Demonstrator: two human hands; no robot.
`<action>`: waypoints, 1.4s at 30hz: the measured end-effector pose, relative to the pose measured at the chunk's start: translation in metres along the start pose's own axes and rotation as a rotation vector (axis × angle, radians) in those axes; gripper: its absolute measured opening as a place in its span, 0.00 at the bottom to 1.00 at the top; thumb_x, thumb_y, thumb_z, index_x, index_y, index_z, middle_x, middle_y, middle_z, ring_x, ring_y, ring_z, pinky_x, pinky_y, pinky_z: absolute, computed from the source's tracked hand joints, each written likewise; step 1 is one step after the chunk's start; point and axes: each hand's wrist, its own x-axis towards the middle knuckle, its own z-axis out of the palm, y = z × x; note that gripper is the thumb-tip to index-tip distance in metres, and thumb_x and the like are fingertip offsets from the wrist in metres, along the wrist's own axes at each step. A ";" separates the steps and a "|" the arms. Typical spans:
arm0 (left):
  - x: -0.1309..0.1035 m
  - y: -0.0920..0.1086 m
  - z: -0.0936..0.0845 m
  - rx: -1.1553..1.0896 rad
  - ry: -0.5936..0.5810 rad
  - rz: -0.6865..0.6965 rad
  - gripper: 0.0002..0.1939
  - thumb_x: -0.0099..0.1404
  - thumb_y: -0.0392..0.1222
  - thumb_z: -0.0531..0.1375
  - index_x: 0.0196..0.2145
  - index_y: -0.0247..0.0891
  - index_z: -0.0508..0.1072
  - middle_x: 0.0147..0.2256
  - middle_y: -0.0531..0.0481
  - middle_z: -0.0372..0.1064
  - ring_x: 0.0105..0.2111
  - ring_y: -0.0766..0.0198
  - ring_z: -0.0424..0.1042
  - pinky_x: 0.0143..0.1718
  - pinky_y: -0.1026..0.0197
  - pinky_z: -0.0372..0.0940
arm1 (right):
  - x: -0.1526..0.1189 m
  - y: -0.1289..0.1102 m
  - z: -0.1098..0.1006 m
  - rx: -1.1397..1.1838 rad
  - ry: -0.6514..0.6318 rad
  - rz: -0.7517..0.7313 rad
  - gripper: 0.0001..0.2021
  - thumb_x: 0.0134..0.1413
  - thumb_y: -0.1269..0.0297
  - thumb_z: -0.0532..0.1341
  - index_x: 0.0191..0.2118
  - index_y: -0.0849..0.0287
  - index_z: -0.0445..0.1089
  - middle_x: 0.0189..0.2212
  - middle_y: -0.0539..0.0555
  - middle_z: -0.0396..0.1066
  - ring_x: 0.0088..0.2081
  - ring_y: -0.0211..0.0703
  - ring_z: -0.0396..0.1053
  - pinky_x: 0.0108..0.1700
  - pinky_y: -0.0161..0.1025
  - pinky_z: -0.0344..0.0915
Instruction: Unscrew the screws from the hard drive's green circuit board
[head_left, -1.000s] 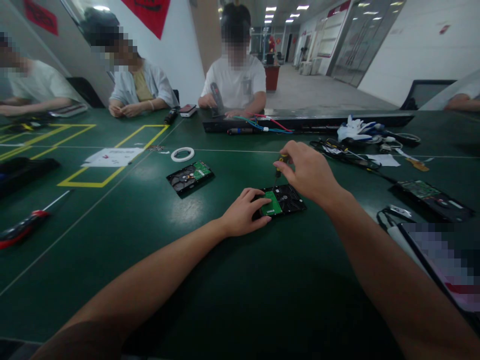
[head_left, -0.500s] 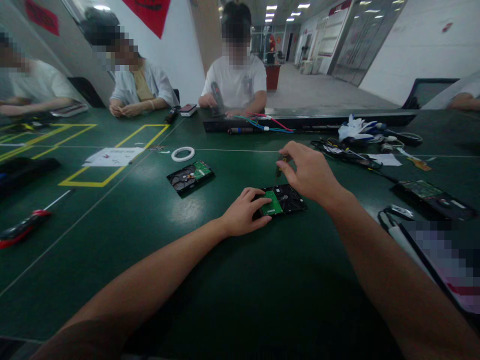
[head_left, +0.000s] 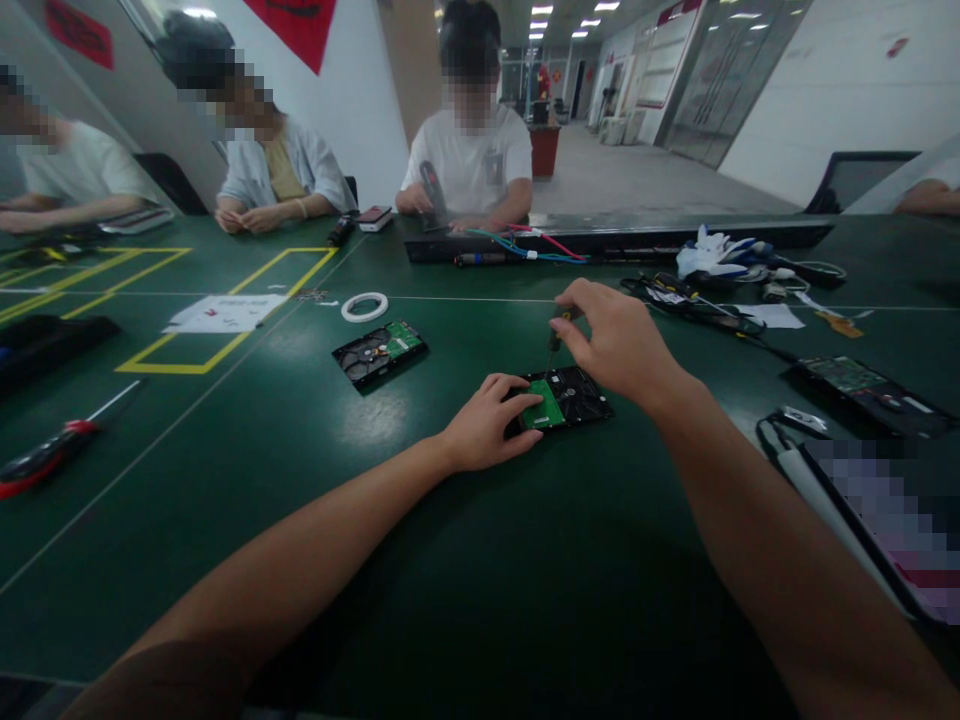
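Observation:
A hard drive [head_left: 574,393] with a green circuit board lies on the table in front of me. My left hand [head_left: 491,425] holds its left end, fingers stretched over the board and thumb along the near edge. Above the drive's far side, my right hand [head_left: 619,335] pinches the dark handle of a small screwdriver [head_left: 556,340]. The screwdriver stands almost upright, its thin shaft pointing down at the drive's far edge. Whether the tip sits in a screw is too small to tell. A second hard drive [head_left: 381,354] lies apart, farther left.
A white tape roll [head_left: 365,307] and a paper sheet [head_left: 225,314] lie left. A red-black screwdriver [head_left: 67,440] is at far left. Cables [head_left: 694,303], gloves [head_left: 712,255] and another hard drive [head_left: 870,395] are on the right. A person [head_left: 472,150] sits opposite, behind a long black bar [head_left: 637,243].

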 end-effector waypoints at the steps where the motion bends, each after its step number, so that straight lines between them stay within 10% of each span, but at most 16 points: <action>1: 0.000 0.000 0.000 -0.001 0.000 0.000 0.26 0.72 0.51 0.64 0.64 0.42 0.70 0.62 0.36 0.63 0.63 0.42 0.62 0.62 0.34 0.67 | -0.001 0.000 0.000 0.002 0.002 -0.001 0.04 0.64 0.66 0.60 0.43 0.55 0.66 0.42 0.61 0.76 0.44 0.57 0.73 0.48 0.50 0.64; 42: 0.000 -0.002 0.001 -0.003 0.003 0.002 0.27 0.72 0.52 0.64 0.64 0.42 0.71 0.62 0.36 0.63 0.63 0.43 0.62 0.62 0.36 0.67 | -0.004 0.005 -0.007 -0.029 0.007 0.032 0.06 0.62 0.68 0.61 0.44 0.54 0.67 0.43 0.60 0.75 0.45 0.58 0.72 0.48 0.51 0.65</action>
